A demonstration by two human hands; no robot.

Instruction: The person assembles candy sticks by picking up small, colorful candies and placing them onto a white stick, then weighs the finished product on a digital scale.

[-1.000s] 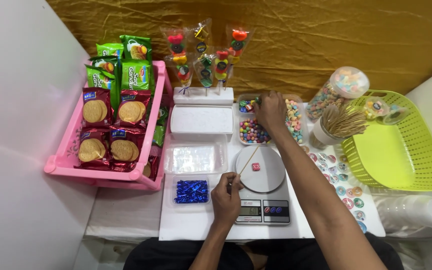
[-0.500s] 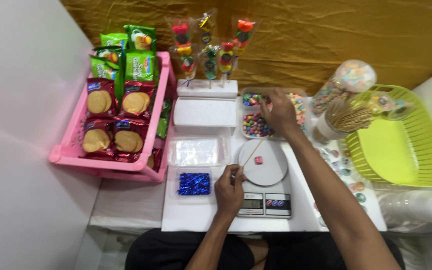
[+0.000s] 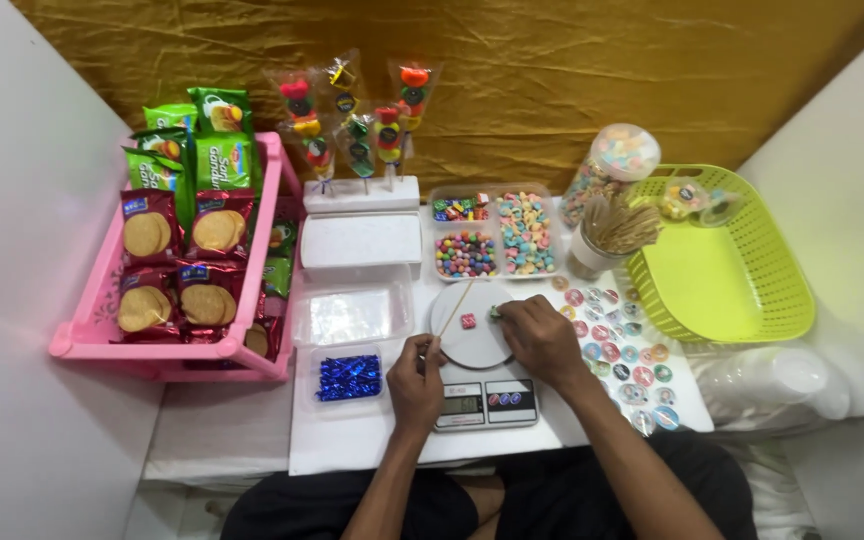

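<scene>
Near edge of the desk: a digital kitchen scale with a round white pan. The left hand is closed around the lower end of a thin wooden skewer, which is held slanted up and over the pan. The right hand is rested at the pan's right rim, its fingertips pinched narrowly on a small green candy. A small red candy is laid on the pan, between the two hands and just left of the right fingertips.

Left of the scale: a clear tray of blue wrapped candies; behind it, an empty clear tray. Right of the scale: round stickers scattered on the desk.

Middle: a divided tray of coloured candies, a cup of skewers, a white foam block.

Far edge: finished candy skewers stood upright in wrappers, a candy jar. Left side: a pink basket of biscuit packets. Right side: a green basket.
</scene>
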